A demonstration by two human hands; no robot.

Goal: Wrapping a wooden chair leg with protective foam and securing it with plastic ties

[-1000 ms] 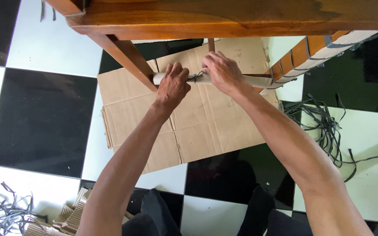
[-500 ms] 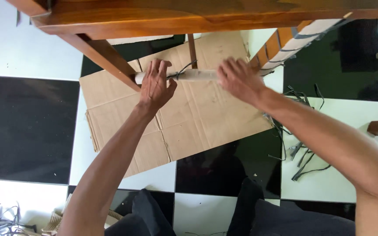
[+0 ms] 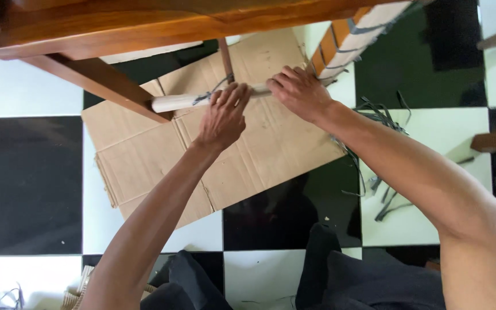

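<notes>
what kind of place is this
Probably a home or small furniture workshop: a wooden frame stands on a checkered tile floor, with flattened cardboard under it and dark cut strips scattered about.

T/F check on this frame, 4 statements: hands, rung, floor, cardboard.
1. Both hands grip the pale round rung. True: left hand and right hand are both on it.
2. The floor is plain grey. False: black and white tiles.
3. Flattened cardboard lies under the work. True.
4. The dark strips sit left of the left hand. False: they lie to the right, beyond the right forearm.
</notes>
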